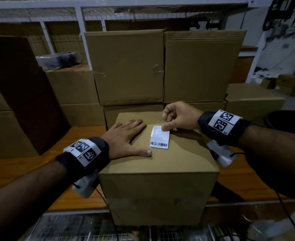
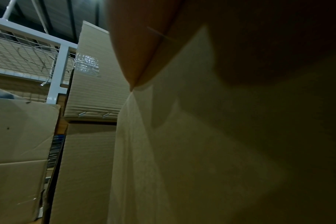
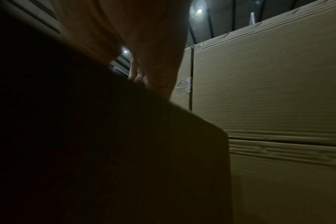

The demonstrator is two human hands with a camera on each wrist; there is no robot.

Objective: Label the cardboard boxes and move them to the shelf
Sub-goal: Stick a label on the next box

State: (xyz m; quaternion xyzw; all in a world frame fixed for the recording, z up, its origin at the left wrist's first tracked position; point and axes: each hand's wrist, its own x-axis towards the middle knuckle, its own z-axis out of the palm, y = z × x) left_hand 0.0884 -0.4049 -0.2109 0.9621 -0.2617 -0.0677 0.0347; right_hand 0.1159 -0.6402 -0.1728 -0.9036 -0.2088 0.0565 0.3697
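While stacked boxes wait at twelve o'clock, the cardboard box sits dead centre, left hand flat, fingers straight, likely steadying it; right hand from two o'clock pinches the label, setting it down on the lid

Wooden counter, box sitting at its front edge, more boxes stacked along the back and left

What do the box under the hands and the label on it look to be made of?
Box: matte brown corrugated cardboard, going by the fluting lines on neighbouring boxes. Label: white printed paper with a barcode; its glare suggests a glossy coating or film.
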